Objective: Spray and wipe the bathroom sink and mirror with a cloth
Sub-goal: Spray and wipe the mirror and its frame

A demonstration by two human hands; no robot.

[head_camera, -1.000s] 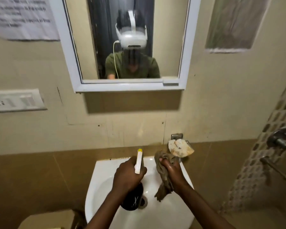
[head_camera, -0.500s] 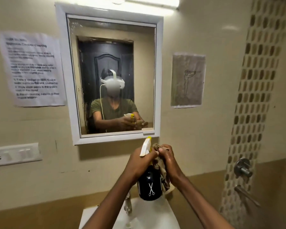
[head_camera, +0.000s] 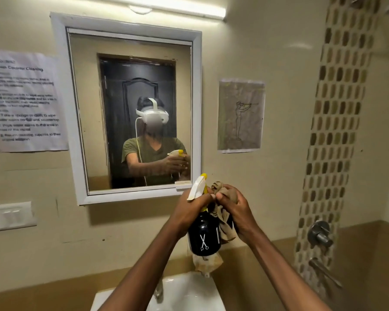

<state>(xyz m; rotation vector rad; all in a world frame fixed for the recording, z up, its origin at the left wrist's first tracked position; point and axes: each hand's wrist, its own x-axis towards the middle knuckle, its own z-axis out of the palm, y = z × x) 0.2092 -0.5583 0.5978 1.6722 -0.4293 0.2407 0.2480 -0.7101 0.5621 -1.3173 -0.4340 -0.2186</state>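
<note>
My left hand [head_camera: 192, 206] grips the neck of a black spray bottle [head_camera: 203, 236] that has a white and yellow trigger head and a scissors logo. The nozzle points up toward the white-framed mirror [head_camera: 130, 108] on the wall. My right hand [head_camera: 235, 205] holds a crumpled brown cloth [head_camera: 225, 223] pressed against the bottle's right side. Both hands are raised just below the mirror's lower right corner. The white sink [head_camera: 184, 292] shows at the bottom edge, partly hidden by my forearms, and its tap [head_camera: 158, 292] peeks out beside my left arm.
A printed instruction sheet [head_camera: 25, 102] hangs left of the mirror and a line drawing [head_camera: 240, 115] to its right. A switch plate [head_camera: 9, 215] sits low on the left wall. A mosaic tile strip [head_camera: 332, 131] and metal shower valves [head_camera: 319, 235] are at right. A tube light [head_camera: 166, 6] runs above.
My view has tilted up from the sink to the mirror. Both hands rose with the bottle and cloth from above the basin to the mirror's lower corner.
</note>
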